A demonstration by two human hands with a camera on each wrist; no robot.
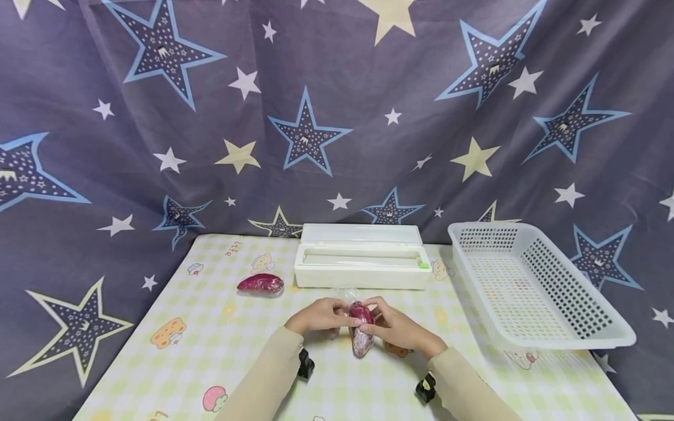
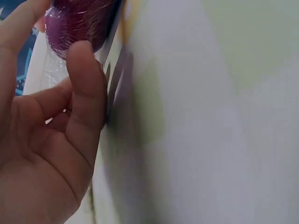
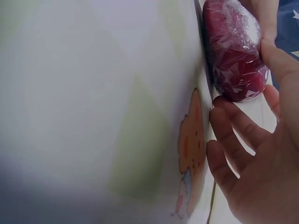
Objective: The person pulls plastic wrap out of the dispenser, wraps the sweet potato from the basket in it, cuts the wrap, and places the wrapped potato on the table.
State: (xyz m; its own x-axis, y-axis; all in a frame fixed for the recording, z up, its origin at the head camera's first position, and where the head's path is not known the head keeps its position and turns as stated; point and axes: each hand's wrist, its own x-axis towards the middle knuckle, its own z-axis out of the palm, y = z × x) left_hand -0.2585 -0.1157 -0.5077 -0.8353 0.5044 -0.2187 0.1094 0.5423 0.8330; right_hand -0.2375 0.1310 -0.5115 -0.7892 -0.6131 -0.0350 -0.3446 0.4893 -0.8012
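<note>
A purple-red sweet potato (image 1: 360,339) lies on the table between both hands, clear cling film around it. My left hand (image 1: 322,316) holds it from the left, thumb along its side. From the right, my right hand (image 1: 400,329) grips it with thumb and index finger. Loose film (image 1: 346,294) sticks up past its far end. In the right wrist view the film looks wrinkled and shiny over the sweet potato (image 3: 236,56), and the other fingers fan out beside it. A second wrapped sweet potato (image 1: 261,285) rests farther left, apart from the hands.
Behind the hands stands a white cling film box (image 1: 363,277), its lid raised and a roll inside. A white plastic basket (image 1: 558,342) sits at the right edge of the table. The checked tablecloth (image 1: 210,327) ends at a starry curtain (image 1: 358,146) at the back.
</note>
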